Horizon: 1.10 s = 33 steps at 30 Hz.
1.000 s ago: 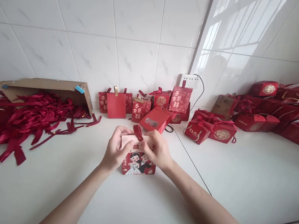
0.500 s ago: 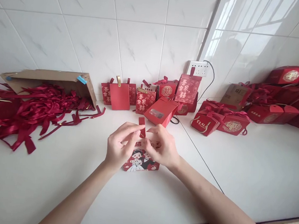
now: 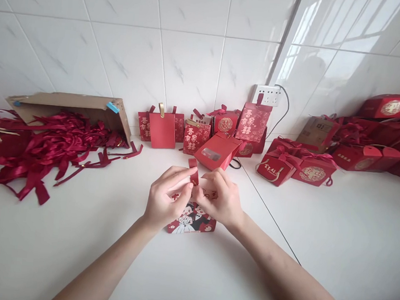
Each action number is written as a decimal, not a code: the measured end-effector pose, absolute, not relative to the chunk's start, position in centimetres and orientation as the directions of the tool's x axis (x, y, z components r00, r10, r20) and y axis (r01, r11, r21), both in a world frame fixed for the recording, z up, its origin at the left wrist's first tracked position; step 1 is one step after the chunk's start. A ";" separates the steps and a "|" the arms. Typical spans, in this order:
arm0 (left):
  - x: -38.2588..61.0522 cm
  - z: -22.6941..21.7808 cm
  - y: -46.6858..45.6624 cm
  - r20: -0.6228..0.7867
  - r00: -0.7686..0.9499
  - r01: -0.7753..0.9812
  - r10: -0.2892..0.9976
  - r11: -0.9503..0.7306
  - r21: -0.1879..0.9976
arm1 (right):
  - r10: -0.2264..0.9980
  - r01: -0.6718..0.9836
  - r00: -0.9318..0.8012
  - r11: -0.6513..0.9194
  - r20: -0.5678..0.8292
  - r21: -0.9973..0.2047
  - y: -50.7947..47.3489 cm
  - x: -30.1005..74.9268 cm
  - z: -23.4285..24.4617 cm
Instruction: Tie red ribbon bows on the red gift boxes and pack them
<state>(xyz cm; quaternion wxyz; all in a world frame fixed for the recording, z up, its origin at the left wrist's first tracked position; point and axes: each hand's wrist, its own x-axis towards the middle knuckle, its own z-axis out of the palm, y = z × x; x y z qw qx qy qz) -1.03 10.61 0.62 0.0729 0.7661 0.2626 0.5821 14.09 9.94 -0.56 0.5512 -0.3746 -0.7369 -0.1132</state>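
A small red gift box (image 3: 192, 224) with a cartoon couple in wedding clothes printed on its front stands on the white table in front of me. A looped red strap (image 3: 193, 165) sticks up from its top. My left hand (image 3: 166, 196) closes on that strap, index finger and thumb at its lower part. At the right side of the box's top edge, my right hand (image 3: 223, 198) is closed with thumb and index finger pinching the box. The fingers hide much of the box's top and the strap's lower end.
A tipped cardboard box (image 3: 67, 101) spills dark red ribbons (image 3: 60, 147) at the left. Against the tiled wall stand several red gift boxes (image 3: 163, 130), with a windowed red box (image 3: 217, 151) leaning in front. More red boxes (image 3: 313, 169) are piled right. A power strip (image 3: 266, 95) sits behind.
The whole view has shifted slightly. My left hand has closed in around the strap and covers more of the box's left top. The right hand keeps nearly the same grip.
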 end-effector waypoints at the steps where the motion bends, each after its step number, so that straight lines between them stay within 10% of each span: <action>1: -1.0 0.6 10.6 0.855 0.184 0.318 0.484 -0.853 0.414 | 0.423 0.682 -0.117 0.692 0.899 -0.237 9.9 14.1 -0.6; 16: -1.1 0.6 10.5 0.846 0.184 0.271 0.500 -0.854 0.445 | 0.446 0.563 -0.141 0.771 0.884 -0.299 10.0 14.4 -0.4; 33: -1.0 1.2 10.4 0.442 0.159 -0.122 0.883 -0.427 0.896 | 0.734 0.306 -0.102 0.665 0.671 -0.681 9.6 14.4 0.4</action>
